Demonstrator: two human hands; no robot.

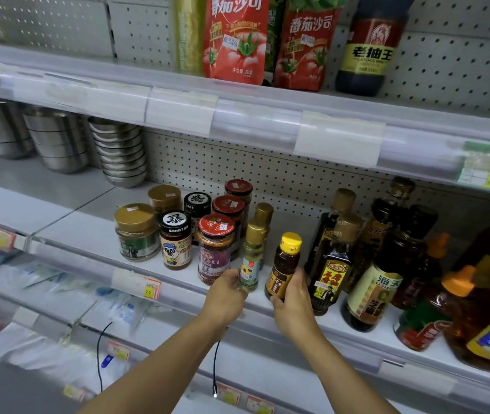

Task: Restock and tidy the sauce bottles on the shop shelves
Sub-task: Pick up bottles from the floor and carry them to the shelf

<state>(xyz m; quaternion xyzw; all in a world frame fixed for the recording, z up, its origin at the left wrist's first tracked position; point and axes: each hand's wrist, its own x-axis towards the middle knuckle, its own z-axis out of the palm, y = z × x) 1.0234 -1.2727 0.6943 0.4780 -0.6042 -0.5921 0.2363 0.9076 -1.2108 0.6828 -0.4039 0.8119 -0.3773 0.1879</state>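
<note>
At the front edge of the white metal middle shelf (178,282), I have both hands on small bottles: my left hand (228,289) curls its fingers (232,274) round the base of a slim, pale green glass bottle with a gold cap (251,258), while my right hand (293,306) grips the lower body of a squat amber bottle with a yellow cap (284,264). Both bottles stand upright near the shelf's front lip, between the cluster of lidded sauce jars (178,231) to the left and the tall dark soy sauce bottles (330,258) to the right. I judge both bottles light but fragile if glass, smooth-walled and a little slippery on the label, and top-heavy enough to tip against their neighbours. The safest hold looks to be low round the body, where the fingers sit now, rather than at the narrow neck or cap. Stacked steel bowls (118,153) sit at the shelf's far left.
</note>
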